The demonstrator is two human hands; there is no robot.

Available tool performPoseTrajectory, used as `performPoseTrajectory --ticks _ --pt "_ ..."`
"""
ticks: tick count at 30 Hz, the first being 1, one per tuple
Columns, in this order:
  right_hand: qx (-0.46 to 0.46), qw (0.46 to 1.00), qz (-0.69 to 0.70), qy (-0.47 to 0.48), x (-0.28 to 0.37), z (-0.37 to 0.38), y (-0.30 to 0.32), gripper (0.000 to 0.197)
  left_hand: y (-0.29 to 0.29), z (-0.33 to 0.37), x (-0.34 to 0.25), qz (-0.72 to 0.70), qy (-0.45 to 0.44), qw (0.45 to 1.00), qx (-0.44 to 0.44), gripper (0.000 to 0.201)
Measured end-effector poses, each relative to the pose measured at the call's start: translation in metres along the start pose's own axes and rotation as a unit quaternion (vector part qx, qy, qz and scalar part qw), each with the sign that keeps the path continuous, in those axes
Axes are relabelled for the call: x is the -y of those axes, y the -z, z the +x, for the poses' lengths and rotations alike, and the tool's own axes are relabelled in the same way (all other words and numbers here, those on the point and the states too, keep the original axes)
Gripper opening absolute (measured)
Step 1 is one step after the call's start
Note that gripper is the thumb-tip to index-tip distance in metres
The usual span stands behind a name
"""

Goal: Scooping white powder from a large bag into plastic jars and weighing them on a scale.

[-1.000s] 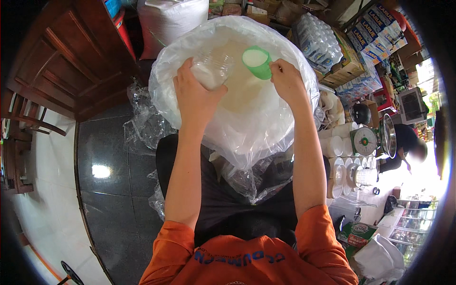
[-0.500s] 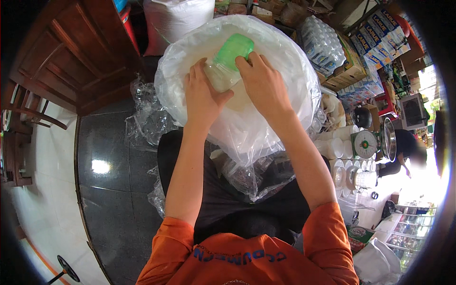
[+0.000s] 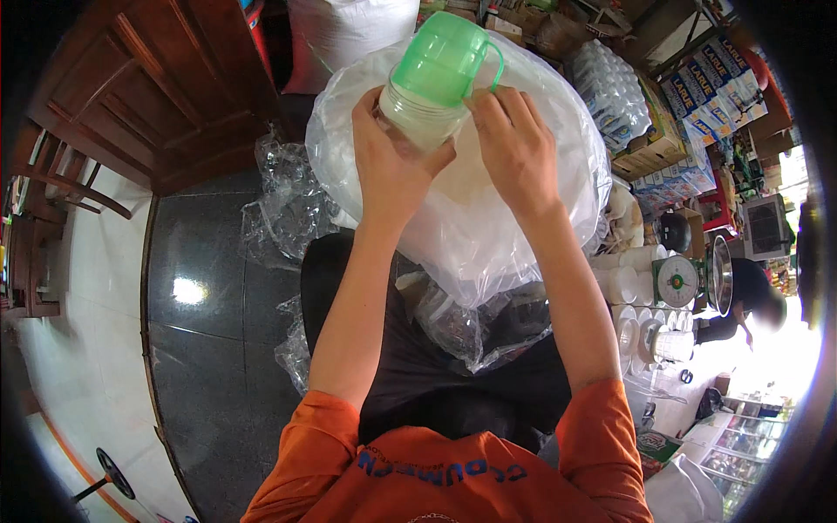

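My left hand [image 3: 392, 166] is wrapped around a clear plastic jar [image 3: 417, 118] with a threaded neck. A translucent green cup [image 3: 442, 57] with a loop handle sits tilted over the jar's mouth, its base pointing up and away from me. The fingers of my right hand [image 3: 516, 148] are closed at the cup's rim, by the lower end of the handle. Below both hands stands a wide container lined with a clear plastic bag [image 3: 575, 174], with pale whitish contents [image 3: 462, 187] inside.
A full white sack [image 3: 349, 39] stands behind the bag. Crumpled clear plastic [image 3: 283, 196] lies on the dark tiles at left. To the right are shrink-wrapped bottles [image 3: 608, 91], stacked cartons [image 3: 711, 78], white tubs [image 3: 628, 283] and a green dial scale [image 3: 677, 281]. Another person [image 3: 750, 301] is at far right.
Both hands have lifted the jar and green cup up and nearer the camera. The cup now stands more upright over the jar's mouth, and its handle shows. The view has shifted slightly.
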State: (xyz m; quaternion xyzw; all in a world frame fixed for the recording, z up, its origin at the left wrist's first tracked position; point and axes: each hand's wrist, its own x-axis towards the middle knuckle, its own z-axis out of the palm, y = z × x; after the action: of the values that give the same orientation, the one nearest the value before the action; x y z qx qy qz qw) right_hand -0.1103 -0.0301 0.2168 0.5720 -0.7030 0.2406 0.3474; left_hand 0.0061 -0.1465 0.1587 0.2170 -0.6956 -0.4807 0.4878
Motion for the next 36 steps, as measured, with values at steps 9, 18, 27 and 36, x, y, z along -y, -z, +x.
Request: performPoseTrajectory --ticks 9,18,27,36 --pt "0.002 0.990 0.015 -0.143 0.009 0.003 0.010 0.010 0.003 -0.007 0.008 0.141 -0.003 0.990 0.024 0.096" --pt "0.061 0.937 0.028 -0.343 0.020 -0.014 0.051 0.024 0.001 -0.004 0.004 0.089 0.059 0.993 -0.041 0.099" --pt "0.225 0.910 0.086 -0.337 0.018 -0.032 0.028 0.047 0.003 -0.007 0.004 0.004 -0.013 0.994 -0.107 0.099" --pt "0.072 0.903 0.280 -0.318 0.036 -0.030 0.067 0.117 -0.018 -0.039 -0.037 -0.048 -0.131 0.990 0.026 0.110"
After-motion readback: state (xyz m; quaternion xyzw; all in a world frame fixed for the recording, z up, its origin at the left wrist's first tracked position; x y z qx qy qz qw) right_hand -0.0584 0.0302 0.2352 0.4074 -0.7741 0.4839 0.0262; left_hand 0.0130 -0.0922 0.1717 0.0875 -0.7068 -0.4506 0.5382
